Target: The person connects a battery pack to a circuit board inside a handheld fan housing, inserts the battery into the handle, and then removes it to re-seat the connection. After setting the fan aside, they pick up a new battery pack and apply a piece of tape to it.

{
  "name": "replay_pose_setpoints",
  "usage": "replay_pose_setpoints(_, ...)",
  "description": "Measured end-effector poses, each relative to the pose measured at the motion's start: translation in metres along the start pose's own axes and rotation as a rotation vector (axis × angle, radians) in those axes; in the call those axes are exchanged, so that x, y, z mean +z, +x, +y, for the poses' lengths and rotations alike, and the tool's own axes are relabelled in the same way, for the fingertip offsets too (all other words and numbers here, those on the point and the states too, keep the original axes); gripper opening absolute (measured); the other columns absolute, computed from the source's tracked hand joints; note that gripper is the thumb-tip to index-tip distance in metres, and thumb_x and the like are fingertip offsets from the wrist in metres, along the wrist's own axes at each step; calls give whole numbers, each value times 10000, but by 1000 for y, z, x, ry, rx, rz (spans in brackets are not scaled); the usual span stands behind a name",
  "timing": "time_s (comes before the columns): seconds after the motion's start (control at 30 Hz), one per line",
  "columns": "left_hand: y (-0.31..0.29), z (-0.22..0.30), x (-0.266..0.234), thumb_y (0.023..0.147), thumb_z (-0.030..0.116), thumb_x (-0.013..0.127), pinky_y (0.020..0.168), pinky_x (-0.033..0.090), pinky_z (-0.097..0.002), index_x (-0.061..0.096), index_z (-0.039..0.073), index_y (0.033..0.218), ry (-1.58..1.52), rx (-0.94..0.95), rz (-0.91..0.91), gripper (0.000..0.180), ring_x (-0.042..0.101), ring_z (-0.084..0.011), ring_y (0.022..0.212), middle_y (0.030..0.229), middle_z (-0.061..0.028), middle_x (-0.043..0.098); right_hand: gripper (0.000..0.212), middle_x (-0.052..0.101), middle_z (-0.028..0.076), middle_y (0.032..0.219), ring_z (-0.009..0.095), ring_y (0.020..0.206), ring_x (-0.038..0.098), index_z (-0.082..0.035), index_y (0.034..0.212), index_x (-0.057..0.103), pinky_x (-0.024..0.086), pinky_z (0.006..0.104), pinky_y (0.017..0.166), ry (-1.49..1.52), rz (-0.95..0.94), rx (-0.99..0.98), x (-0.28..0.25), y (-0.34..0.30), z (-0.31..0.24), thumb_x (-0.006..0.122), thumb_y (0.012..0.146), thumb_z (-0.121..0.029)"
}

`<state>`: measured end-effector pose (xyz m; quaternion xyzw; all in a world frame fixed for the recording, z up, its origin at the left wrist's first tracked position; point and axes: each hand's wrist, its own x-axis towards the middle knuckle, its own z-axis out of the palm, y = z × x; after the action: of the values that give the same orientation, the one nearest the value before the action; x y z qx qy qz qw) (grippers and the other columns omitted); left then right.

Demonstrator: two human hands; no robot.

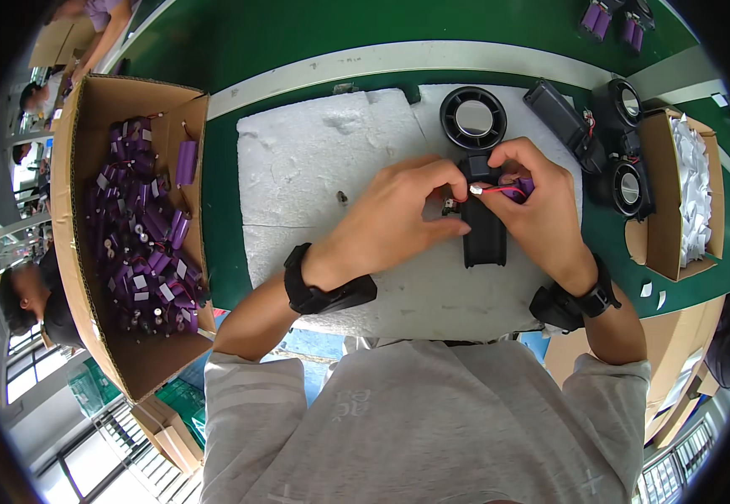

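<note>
A black handheld fan [484, 239] lies on the white foam board in front of me, its round head [474, 118] pointing away and its handle towards me. At the left side of its neck is my left hand [394, 208], fingers curled against the housing, thumb lower down by the handle. A small circuit board [449, 205] shows between that thumb and forefinger. My right hand [541, 197] holds a purple battery [518, 191] partly hidden in its fingers. From the battery a red wire runs to a white connector plug [476, 190] near my left fingertips.
The foam board [298, 168] covers the green bench. A cardboard box [142, 370] of purple batteries stands left. Several black fan parts [629, 185] lie right, beside a box [667, 202] of white slips. More battery parts [596, 21] sit far right. Other people are at left.
</note>
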<state>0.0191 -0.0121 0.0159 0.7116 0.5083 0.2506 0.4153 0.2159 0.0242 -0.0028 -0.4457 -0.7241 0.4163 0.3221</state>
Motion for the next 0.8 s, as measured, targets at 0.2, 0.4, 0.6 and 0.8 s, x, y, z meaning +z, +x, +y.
replay_pose_setpoints(0.2,8,-13,-6,718,58,778,582,481,-307,633,68,892,-196,-60,-59,226,587,-180,631,772,-56,625,333,585,75,866,174,642,597,-16,968,632,490,262,601,-180,71,-324,1,0,-7,752,664,50)
replay_pose_setpoints(0.4,4,-22,-1,691,8,795,551,436,-236,651,74,891,-189,172,47,255,554,-124,618,766,-14,619,274,573,79,865,169,628,586,-12,897,666,478,263,546,-258,-39,-374,3,-3,-6,761,650,60)
replay_pose_setpoints(0.6,3,-31,1,688,-18,782,568,455,-249,647,81,924,-213,230,80,289,585,-126,659,787,-11,624,222,560,54,789,194,629,578,-51,815,689,474,285,505,-322,-39,-350,7,-1,-9,789,622,-10)
replay_pose_setpoints(0.8,1,-29,-1,691,-43,776,630,497,-243,624,68,1013,-311,171,49,372,628,-122,746,841,-16,637,229,567,72,833,153,605,555,-5,858,694,447,252,515,-324,-122,-351,4,-4,-12,772,651,54)
